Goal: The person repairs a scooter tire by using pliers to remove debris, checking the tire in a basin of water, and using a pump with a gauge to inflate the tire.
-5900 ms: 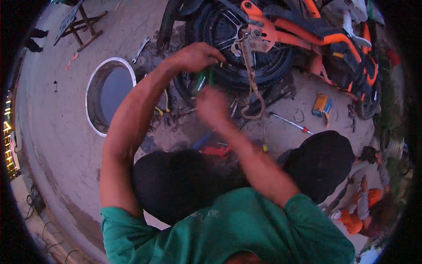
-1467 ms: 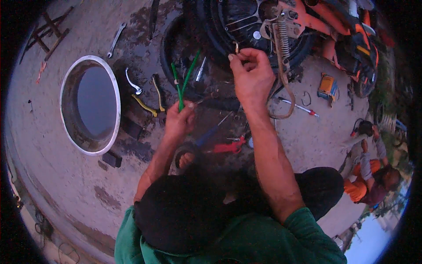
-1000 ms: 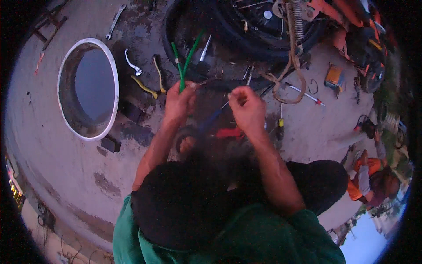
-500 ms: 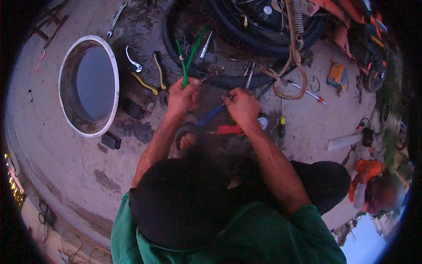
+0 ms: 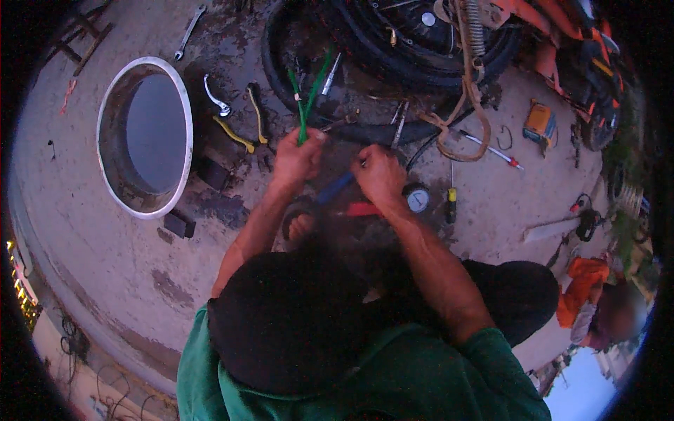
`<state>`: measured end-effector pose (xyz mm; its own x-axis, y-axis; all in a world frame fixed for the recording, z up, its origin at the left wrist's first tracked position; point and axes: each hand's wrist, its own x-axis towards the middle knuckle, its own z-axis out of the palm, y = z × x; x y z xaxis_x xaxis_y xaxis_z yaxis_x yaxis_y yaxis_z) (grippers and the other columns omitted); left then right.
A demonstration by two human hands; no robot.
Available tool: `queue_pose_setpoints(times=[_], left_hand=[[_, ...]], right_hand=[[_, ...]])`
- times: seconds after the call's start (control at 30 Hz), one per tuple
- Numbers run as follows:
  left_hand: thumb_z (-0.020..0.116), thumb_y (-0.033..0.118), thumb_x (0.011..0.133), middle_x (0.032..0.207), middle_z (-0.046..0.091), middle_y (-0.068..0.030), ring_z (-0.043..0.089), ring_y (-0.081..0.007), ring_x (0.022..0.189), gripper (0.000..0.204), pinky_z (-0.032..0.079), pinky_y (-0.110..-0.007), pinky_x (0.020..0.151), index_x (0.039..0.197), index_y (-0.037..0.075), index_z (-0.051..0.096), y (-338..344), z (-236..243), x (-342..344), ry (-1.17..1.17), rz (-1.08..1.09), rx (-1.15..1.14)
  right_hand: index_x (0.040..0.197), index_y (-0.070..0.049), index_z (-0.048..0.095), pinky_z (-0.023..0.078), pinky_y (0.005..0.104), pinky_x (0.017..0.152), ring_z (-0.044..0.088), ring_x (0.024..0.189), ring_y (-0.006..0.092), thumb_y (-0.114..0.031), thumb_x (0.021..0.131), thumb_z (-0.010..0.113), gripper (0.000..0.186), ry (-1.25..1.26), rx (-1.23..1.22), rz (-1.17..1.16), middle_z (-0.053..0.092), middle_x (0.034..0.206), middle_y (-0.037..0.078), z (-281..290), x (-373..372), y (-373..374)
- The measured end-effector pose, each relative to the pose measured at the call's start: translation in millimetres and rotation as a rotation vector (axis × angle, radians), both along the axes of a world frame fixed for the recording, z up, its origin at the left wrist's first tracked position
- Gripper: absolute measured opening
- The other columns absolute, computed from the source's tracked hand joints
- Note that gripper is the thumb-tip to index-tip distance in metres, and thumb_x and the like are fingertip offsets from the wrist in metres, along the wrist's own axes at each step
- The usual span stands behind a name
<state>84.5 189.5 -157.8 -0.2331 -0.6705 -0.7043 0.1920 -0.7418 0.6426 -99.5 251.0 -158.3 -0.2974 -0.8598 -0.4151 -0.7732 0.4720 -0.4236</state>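
Note:
My left hand (image 5: 297,156) grips a green two-pronged tool (image 5: 303,116), its prongs pointing away from me. My right hand (image 5: 379,175) is closed just right of it, fingertips pinched on something I cannot make out, over a blue-handled tool (image 5: 333,188). Beyond my hands lie a black tire or tube loop (image 5: 274,59), a silver socket tool (image 5: 330,77) and yellow-handled pliers (image 5: 235,135). A small brass fitting (image 5: 392,36) sits at the wheel (image 5: 372,52). A red tool (image 5: 358,209), a pressure gauge (image 5: 418,199) and a yellow-black screwdriver (image 5: 451,207) lie nearer me.
An orange motorbike (image 5: 547,63) stands above. A metal basin of water (image 5: 105,140) is left, beside a spanner (image 5: 188,35) and dark blocks (image 5: 179,223). A small box (image 5: 539,123) lies right. Another person in orange (image 5: 583,284) is low at the right edge.
My right hand has come down from the brass fitting at the wheel to beside my left hand. My left hand, still on the green tool, rose slightly and shifted a little right.

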Motion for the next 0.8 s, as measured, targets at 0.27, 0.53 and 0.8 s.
queue_pose_setpoints(times=[0.27, 0.53, 0.8], left_hand=[[0.068, 0.018, 0.09, 0.068, 0.057, 0.0033, 0.048, -0.0059, 0.052, 0.015, 0.036, -0.022, 0.044, 0.101, 0.008, 0.066, 6, 9, -8, -0.116, -0.2, -0.094], [0.07, 0.017, 0.089, 0.067, 0.059, 0.0015, 0.05, -0.0072, 0.052, 0.016, 0.038, -0.022, 0.044, 0.099, 0.005, 0.067, -9, 47, -14, -0.101, -0.236, -0.197], [0.065, 0.016, 0.09, 0.057, 0.051, 0.0, 0.043, -0.0095, 0.044, 0.013, 0.032, -0.025, 0.038, 0.094, 0.004, 0.064, -26, 80, -9, 0.281, -0.036, -0.026]], right_hand=[[0.092, -0.012, 0.065, 0.053, 0.0412, 0.069, 0.068, 0.076, 0.0301, -0.025, 0.077, 0.075, 0.023, -0.353, -0.044, -0.109, 0.068, 0.082, 0.008, 23, 2, -4], [0.092, -0.005, 0.063, 0.053, 0.0339, 0.071, 0.068, 0.078, 0.0208, -0.016, 0.079, 0.076, 0.022, -0.616, -0.281, -0.033, 0.069, 0.086, 0.006, 54, 6, -22], [0.098, -0.004, 0.065, 0.054, 0.0287, 0.071, 0.065, 0.077, 0.0121, -0.014, 0.085, 0.075, 0.019, -0.837, -0.217, -0.155, 0.069, 0.086, 0.003, 102, 9, -24]])
